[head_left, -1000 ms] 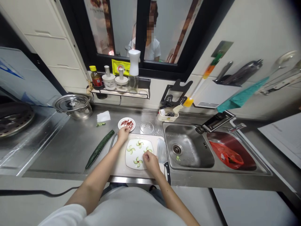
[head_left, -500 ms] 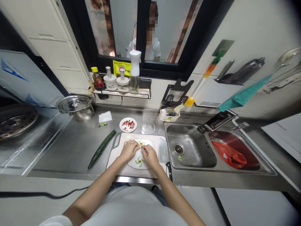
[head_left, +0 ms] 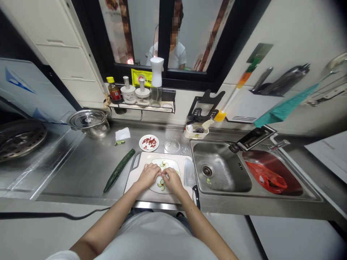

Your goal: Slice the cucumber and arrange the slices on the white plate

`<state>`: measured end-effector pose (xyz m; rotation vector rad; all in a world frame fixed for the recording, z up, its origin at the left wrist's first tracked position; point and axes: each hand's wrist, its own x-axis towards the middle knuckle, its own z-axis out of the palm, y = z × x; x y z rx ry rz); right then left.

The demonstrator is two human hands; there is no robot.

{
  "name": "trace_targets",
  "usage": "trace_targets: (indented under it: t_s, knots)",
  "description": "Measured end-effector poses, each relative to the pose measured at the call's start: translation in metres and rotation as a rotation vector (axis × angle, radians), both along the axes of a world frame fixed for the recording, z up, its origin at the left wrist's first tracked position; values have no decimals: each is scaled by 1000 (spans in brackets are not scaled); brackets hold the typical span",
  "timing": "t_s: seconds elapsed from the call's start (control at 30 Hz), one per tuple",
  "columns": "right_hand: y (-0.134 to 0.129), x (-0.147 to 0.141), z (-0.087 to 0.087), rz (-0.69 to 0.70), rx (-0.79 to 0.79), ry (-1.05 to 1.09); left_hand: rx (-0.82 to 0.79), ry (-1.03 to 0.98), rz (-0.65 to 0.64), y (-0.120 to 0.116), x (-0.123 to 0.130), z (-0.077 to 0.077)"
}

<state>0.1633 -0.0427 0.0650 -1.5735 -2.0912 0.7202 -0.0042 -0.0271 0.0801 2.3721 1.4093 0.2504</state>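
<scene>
A white plate (head_left: 175, 165) lies on the pale cutting board (head_left: 142, 161). Green cucumber slices form flower shapes on it, one near flower (head_left: 161, 186) and one far flower (head_left: 164, 164), each with red at its centre. Over the plate, my left hand (head_left: 149, 176) is closed with fingers curled down. My right hand (head_left: 172, 180) is pinched, its fingertips meeting the left ones just above the near flower. Whatever the fingertips hold is too small or hidden. Beyond the board, a small white dish (head_left: 141, 145) carries chopped red pieces.
A kitchen knife (head_left: 190, 173) lies along the board's right side. Left of the board rests a whole cucumber (head_left: 119, 170); behind it are cucumber pieces (head_left: 119, 142) and a paper towel (head_left: 123, 133). A lidded pot (head_left: 94, 126) stands far left, a sink (head_left: 222, 173) right.
Both hands have come slightly nearer to me over the plate, and now partly cover the near cucumber flower. The view has shifted a little.
</scene>
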Motion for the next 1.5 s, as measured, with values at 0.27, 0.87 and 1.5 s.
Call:
trace_targets:
  t_s: [0.27,0.87,1.5]
  knots:
    - [0,-3,3,52,2,-90,-1,38,-13,-2,-2,1]
    - [25,-24,-8,2,-71,-139,-62,-120,471,8,-34,-18]
    - [34,-42,-20,52,-128,-322,-111,-82,477,10,-21,-30]
